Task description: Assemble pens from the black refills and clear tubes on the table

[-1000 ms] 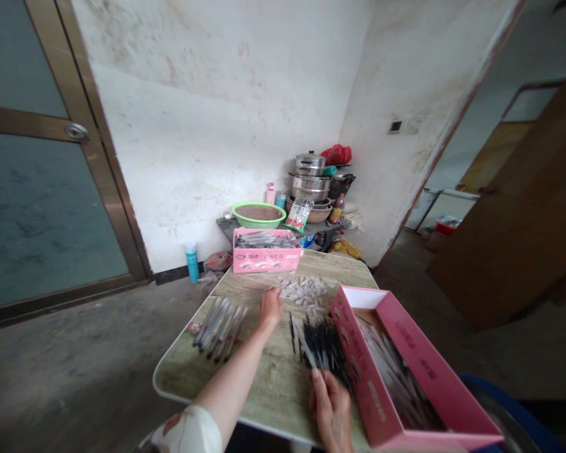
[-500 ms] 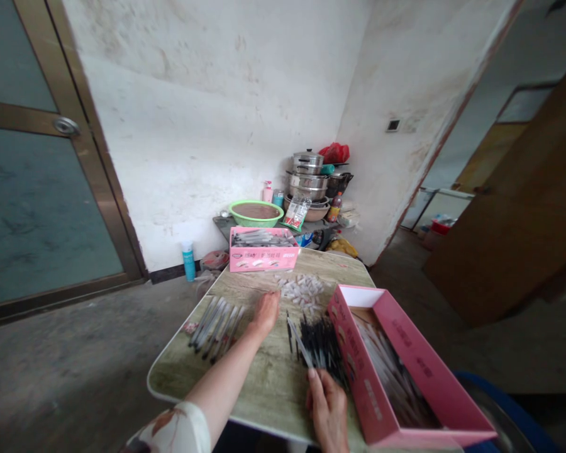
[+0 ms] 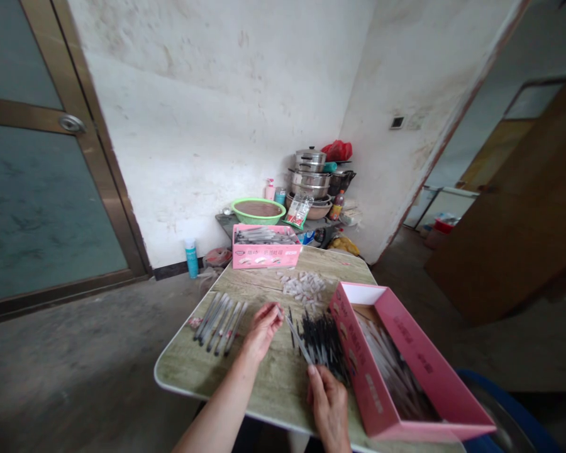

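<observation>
My right hand point(image 3: 329, 402) is closed on one end of a slim translucent pen barrel point(image 3: 299, 340), which points up and left. Near the barrel's far tip, my left hand point(image 3: 264, 327) pinches a small whitish piece point(image 3: 279, 311). Behind the hands lies a loose pile of small whitish pieces point(image 3: 304, 287). Black slender parts point(image 3: 321, 336) are heaped just right of the barrel. Several pens with dark ends point(image 3: 221, 321) lie side by side left of my left hand. A large pink box point(image 3: 375, 377) at the right holds translucent barrels point(image 3: 391, 365).
Another pink box point(image 3: 266, 257), filled with pens, stands at the back of the wood-patterned table point(image 3: 179, 362). Beyond it are a green basin point(image 3: 258, 220), stacked steel pots point(image 3: 310, 182) and a bottle point(image 3: 338, 204). A blue can point(image 3: 191, 259) stands by the wall.
My left hand has come back from the whitish pile towards the barrel's tip, its fingers now pinching a small piece. My right hand holds the barrel nearly as before. The view has shifted slightly.
</observation>
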Demonstrator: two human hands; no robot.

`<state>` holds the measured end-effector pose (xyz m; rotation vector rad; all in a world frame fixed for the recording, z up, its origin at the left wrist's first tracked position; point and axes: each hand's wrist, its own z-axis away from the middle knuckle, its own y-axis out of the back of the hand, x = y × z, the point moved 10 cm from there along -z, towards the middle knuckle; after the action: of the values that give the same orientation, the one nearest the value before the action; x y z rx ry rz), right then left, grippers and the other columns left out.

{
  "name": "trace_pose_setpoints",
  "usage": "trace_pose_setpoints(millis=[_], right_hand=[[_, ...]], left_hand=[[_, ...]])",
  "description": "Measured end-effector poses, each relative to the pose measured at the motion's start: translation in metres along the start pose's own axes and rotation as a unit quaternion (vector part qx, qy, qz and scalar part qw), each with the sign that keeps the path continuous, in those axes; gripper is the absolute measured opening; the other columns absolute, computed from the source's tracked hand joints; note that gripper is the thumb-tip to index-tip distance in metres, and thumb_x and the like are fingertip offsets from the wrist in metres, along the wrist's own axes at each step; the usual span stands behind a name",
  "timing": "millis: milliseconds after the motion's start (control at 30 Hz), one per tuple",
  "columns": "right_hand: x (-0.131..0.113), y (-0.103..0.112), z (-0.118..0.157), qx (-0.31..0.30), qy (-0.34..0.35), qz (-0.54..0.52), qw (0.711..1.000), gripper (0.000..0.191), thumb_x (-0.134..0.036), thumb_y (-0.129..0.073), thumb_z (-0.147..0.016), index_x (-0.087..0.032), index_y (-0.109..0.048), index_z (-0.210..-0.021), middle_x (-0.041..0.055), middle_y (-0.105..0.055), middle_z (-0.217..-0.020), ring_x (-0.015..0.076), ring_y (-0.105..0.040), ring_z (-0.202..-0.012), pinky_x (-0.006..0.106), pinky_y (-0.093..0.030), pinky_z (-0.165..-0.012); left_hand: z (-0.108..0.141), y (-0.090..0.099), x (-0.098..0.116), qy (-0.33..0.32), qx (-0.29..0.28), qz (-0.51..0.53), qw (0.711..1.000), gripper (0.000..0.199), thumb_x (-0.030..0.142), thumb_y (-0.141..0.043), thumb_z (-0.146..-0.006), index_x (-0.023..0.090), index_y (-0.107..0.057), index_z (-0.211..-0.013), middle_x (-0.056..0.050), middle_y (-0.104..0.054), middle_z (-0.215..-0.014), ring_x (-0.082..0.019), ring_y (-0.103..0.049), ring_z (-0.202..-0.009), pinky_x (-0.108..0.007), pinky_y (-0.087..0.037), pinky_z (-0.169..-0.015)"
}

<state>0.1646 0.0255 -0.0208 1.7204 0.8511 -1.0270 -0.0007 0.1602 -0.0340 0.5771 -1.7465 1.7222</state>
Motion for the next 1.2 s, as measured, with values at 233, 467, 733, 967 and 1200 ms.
trace_pose_setpoints(millis=[233,467,733,967,1200], right_hand=[[0.000,0.000,0.002,-0.002,0.009,0.003,1.000,0.046,-0.051,-0.046,-0.089,-0.020,-0.047,-0.055,-0.0042,-0.043,-0.047,0.0117,-0.043,-0.045,0.021,-0.032,-0.045],[-0.007,0.001,0.002,0.003,0.020,0.011,1.000,0.047,-0.052,-0.045,-0.089,-0.020,-0.047,-0.054,-0.0042,-0.042,-0.044,0.0117,-0.042,-0.043,0.022,-0.031,-0.044],[-0.001,-0.002,0.002,0.011,0.036,0.047,0.998,0.042,-0.049,-0.043,-0.090,-0.020,-0.052,-0.061,-0.0038,-0.043,-0.047,0.0128,-0.044,-0.044,0.022,-0.031,-0.046],[-0.011,-0.005,0.001,0.019,0.069,0.112,0.991,0.040,-0.047,-0.038,-0.093,-0.022,-0.053,-0.065,-0.0027,-0.046,-0.048,0.0150,-0.046,-0.042,0.025,-0.028,-0.046],[-0.011,-0.004,0.002,0.026,0.087,0.135,0.987,0.044,-0.045,-0.034,-0.095,-0.022,-0.055,-0.063,-0.0024,-0.047,-0.046,0.0152,-0.045,-0.041,0.027,-0.027,-0.045]], left_hand=[[0.003,-0.002,-0.002,-0.003,0.012,-0.006,1.000,0.032,0.032,-0.081,-0.063,0.013,-0.065,-0.084,-0.003,-0.068,-0.074,-0.009,-0.062,-0.065,-0.018,-0.048,-0.062],[0.004,-0.003,-0.002,-0.012,0.010,-0.036,0.999,0.034,0.035,-0.081,-0.062,0.014,-0.066,-0.084,-0.003,-0.068,-0.075,-0.011,-0.063,-0.068,-0.020,-0.047,-0.061],[0.008,-0.008,-0.003,-0.011,0.003,-0.107,0.994,0.039,0.041,-0.079,-0.062,0.012,-0.071,-0.087,-0.005,-0.067,-0.072,-0.010,-0.057,-0.058,-0.020,-0.042,-0.053],[0.008,-0.008,0.005,-0.041,0.012,-0.145,0.988,0.035,0.040,-0.078,-0.063,0.012,-0.071,-0.085,-0.002,-0.063,-0.065,-0.009,-0.051,-0.053,-0.020,-0.039,-0.051],[0.006,-0.013,0.004,-0.065,-0.015,-0.141,0.988,0.033,0.039,-0.075,-0.067,0.013,-0.068,-0.085,0.000,-0.061,-0.063,-0.009,-0.051,-0.053,-0.021,-0.038,-0.052]])
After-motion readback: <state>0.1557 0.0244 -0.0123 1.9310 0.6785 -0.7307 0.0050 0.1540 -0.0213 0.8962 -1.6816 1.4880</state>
